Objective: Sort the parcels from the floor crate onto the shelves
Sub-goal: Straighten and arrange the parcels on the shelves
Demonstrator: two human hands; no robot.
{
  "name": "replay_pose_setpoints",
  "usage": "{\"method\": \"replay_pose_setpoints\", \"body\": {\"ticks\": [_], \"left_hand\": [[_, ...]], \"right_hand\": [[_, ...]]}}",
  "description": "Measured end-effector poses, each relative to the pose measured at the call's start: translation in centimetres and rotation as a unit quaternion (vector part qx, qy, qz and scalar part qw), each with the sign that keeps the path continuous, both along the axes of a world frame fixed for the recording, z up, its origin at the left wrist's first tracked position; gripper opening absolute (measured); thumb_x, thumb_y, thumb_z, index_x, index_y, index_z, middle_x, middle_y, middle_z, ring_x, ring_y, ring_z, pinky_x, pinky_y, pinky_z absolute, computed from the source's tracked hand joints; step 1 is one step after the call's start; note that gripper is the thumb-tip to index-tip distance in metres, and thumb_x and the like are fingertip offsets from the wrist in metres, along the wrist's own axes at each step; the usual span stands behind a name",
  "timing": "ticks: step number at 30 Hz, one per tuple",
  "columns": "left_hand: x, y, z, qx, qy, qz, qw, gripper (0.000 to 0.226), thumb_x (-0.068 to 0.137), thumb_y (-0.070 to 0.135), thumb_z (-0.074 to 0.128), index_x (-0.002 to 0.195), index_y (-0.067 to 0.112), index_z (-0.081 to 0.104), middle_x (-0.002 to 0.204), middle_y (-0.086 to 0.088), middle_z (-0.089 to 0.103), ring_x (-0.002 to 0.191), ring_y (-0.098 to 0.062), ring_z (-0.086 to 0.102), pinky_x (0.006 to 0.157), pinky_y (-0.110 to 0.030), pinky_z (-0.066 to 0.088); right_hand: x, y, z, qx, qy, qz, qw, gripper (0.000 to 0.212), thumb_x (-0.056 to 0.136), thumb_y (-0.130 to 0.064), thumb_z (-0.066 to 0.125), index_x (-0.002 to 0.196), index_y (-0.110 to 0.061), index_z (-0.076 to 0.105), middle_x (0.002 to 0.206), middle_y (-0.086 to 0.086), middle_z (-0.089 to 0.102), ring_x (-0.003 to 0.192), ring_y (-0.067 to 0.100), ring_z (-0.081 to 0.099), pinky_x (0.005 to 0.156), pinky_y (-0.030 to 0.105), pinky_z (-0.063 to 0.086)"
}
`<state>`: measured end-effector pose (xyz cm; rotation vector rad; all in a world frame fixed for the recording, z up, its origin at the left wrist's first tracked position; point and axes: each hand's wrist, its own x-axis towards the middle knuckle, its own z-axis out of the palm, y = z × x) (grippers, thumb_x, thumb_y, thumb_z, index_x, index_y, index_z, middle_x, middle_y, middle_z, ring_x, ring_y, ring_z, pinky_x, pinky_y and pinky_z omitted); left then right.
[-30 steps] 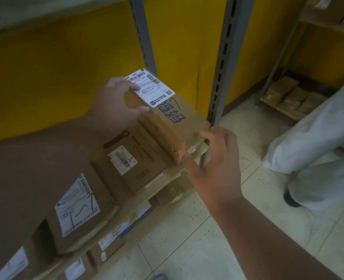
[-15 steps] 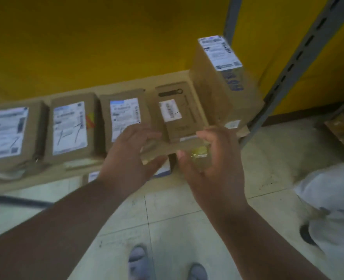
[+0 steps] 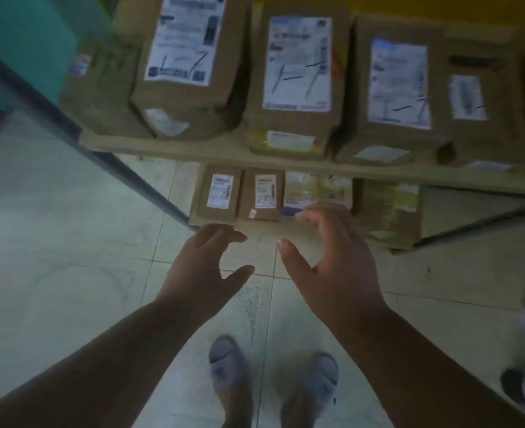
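Hands out front over pale tiled floor (image 3: pixel 69 273), both empty. Left hand (image 3: pixel 202 270) spread wide, fingers loosely bent, thumb angled toward the other palm. Right hand (image 3: pixel 332 267) likewise wide, fingers arched forward, thumb pointing up, nothing pinched. Clear gap of floor between the two.

Beyond the fingertips, brown cardboard parcels on the wooden upper shelf board (image 3: pixel 224 152): a tall parcel with a big white label (image 3: pixel 190 66) above and left of the left hand, a second labelled parcel (image 3: pixel 295 75) straight ahead, a third (image 3: pixel 394 91) above the right hand, a flatter one (image 3: pixel 477 106) further right (labels too blurred to read). Packed side by side, touching or nearly so.

Lower down, just past the fingertips, two small brown boxes with white labels (image 3: pixel 219 193) (image 3: pixel 262 194) standing together on the bottom shelf, yellowish wrapped packets (image 3: pixel 387 208) to the right of the right hand.

Below the wrists, grey slippers (image 3: pixel 224 362) on the tiles. Dark metal shelf upright (image 3: pixel 125 171) slanting away to the left of the left hand.
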<state>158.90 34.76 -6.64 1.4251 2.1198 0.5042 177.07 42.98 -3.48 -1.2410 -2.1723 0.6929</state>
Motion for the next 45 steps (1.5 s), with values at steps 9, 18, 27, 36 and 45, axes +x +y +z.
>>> {"method": "replay_pose_setpoints", "body": {"ticks": [9, 18, 27, 36, 45], "left_hand": [[-7.9, -3.1, -14.5, -0.094, -0.04, 0.078, 0.992, 0.051, 0.084, 0.037, 0.075, 0.132, 0.03, 0.057, 0.136, 0.007, 0.054, 0.121, -0.014, 0.054, 0.093, -0.029, 0.045], [-11.3, 2.8, -30.2, -0.08, -0.04, 0.123, 0.988, 0.053, 0.087, 0.033, 0.071, 0.137, 0.028, 0.054, 0.14, 0.002, 0.051, 0.125, -0.019, 0.053, 0.102, -0.036, 0.047], [-14.0, 7.6, -39.1, -0.018, 0.166, -0.048, 0.985, 0.058, 0.094, 0.025, 0.055, 0.149, 0.026, 0.038, 0.158, -0.001, 0.032, 0.143, -0.026, 0.031, 0.116, -0.044, 0.03], [-15.6, 12.6, -42.0, -0.012, 0.22, -0.087, 0.972, 0.047, 0.096, 0.036, 0.054, 0.141, 0.042, 0.042, 0.156, 0.003, 0.033, 0.14, -0.025, 0.034, 0.112, -0.047, 0.033], [-16.0, 13.7, -42.4, -0.036, 0.256, -0.087, 0.962, 0.05, 0.096, 0.034, 0.053, 0.143, 0.044, 0.039, 0.152, 0.003, 0.038, 0.138, -0.026, 0.033, 0.111, -0.046, 0.034]], "right_hand": [[-7.7, 1.9, -15.3, -0.099, -0.156, 0.076, 0.98, 0.04, 0.085, -0.037, 0.072, 0.118, -0.017, 0.062, 0.114, 0.0, 0.058, 0.101, 0.009, 0.048, 0.082, 0.021, 0.033], [-13.7, 11.4, -30.8, -0.08, -0.249, 0.168, 0.951, 0.046, 0.086, -0.037, 0.073, 0.126, -0.017, 0.059, 0.125, 0.005, 0.052, 0.098, 0.016, 0.053, 0.08, 0.023, 0.037], [-19.1, 15.7, -40.4, -0.013, -0.278, 0.154, 0.948, 0.036, 0.083, -0.032, 0.069, 0.116, -0.018, 0.064, 0.127, 0.002, 0.051, 0.111, 0.024, 0.054, 0.088, 0.035, 0.048], [-14.0, 15.9, -44.9, -0.058, -0.326, 0.078, 0.94, 0.069, 0.088, -0.057, 0.049, 0.146, -0.021, 0.039, 0.156, 0.006, 0.023, 0.14, 0.025, 0.028, 0.109, 0.043, 0.036], [-12.6, 14.9, -46.1, -0.02, -0.327, 0.077, 0.942, 0.08, 0.084, -0.065, 0.06, 0.15, -0.027, 0.035, 0.162, 0.001, 0.02, 0.15, 0.021, 0.015, 0.117, 0.05, 0.023]]}}
